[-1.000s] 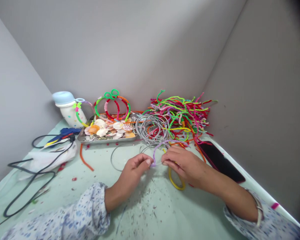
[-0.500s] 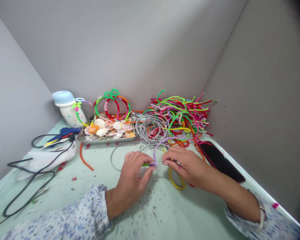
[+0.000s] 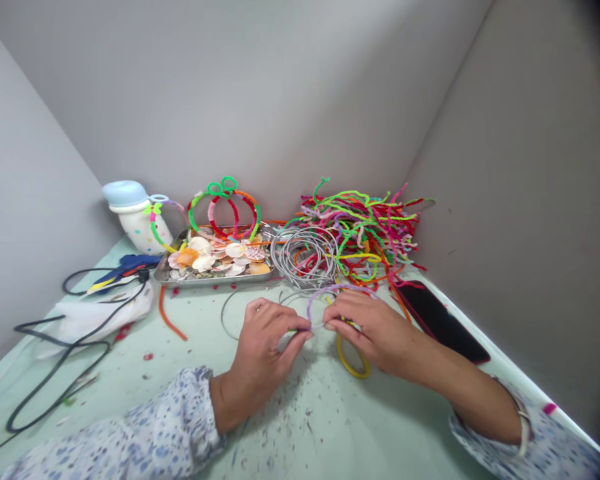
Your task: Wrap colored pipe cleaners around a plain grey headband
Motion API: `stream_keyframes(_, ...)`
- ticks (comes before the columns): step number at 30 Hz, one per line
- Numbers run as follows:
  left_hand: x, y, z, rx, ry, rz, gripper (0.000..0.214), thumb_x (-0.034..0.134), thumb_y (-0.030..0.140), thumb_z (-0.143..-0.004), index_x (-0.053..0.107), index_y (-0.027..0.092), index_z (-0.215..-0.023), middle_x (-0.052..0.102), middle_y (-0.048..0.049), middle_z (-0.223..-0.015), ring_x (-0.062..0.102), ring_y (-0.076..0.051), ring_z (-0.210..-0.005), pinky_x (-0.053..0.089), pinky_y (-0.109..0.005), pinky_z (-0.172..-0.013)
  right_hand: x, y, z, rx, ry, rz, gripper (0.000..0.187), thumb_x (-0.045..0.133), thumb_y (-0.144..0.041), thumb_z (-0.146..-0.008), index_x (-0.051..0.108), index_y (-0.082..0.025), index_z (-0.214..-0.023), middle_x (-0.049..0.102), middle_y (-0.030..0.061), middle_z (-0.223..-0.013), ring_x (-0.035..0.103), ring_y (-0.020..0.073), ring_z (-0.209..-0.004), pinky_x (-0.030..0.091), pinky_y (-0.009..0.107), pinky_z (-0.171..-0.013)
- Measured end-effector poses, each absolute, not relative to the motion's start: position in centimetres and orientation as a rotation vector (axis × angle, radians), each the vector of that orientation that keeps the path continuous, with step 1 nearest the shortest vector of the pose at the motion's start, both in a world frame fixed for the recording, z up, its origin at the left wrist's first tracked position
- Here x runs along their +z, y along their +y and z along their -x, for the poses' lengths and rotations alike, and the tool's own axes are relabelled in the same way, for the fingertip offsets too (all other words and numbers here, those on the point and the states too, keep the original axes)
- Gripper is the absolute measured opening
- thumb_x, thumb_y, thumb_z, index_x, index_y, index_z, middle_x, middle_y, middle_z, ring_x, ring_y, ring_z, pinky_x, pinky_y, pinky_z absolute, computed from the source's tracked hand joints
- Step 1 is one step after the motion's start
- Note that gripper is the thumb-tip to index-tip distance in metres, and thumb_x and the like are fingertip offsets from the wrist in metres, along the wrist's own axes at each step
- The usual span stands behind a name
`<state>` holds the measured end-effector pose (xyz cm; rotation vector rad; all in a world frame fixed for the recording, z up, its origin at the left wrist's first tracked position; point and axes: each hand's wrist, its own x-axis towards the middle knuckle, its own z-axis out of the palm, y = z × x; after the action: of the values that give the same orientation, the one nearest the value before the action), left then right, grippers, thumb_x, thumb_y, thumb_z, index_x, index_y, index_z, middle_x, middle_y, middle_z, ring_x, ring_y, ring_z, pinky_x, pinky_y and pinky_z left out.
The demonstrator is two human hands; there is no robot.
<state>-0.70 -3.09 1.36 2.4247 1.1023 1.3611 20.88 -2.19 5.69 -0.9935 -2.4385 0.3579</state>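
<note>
- No writing or brand can be read anywhere.
- A metal tray [image 3: 166,275] at the back holds a heap of seashells [image 3: 219,257]; wrapped hoops [image 3: 225,207] stand at its far edge.
- A white jar [image 3: 140,223] with a pale blue lid stands left of the tray.
- Right of the tray lie grey wire rings [image 3: 304,257] and a pile of coloured pipe cleaners [image 3: 365,227].
- The left hand [image 3: 265,340] lies palm down, thumb and forefinger pinched on a thin wire ring [image 3: 230,330] lying on the green table [image 3: 330,427].
- The right hand [image 3: 367,330] faces it, fingertips pinched on the same wire, where a lilac pipe cleaner [image 3: 325,293] is wound and arcs up between the hands.
- A yellow ring [image 3: 351,367] lies under the right hand; a dark phone [image 3: 440,320] lies near on the right.
</note>
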Motion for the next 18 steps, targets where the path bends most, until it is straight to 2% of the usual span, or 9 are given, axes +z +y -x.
stream_keyframes(18, 1.10, -3.07, 0.88, 1.311, 1.023, -2.487, 0.008, 0.063, 0.018, -0.088, 0.068, 0.023, -0.093, 0.070, -0.0028, -0.084, 0.063, -0.018, -0.080, 0.041, -0.039, -0.083, 5.70, -2.28, -20.76, 0.334, -2.453, 0.965, 0.015, 0.051, -0.017, -0.095, 0.064, -0.020, -0.088, 0.065, 0.0031, -0.082, 0.055, 0.0180, -0.082, 0.044, 0.030, -0.075)
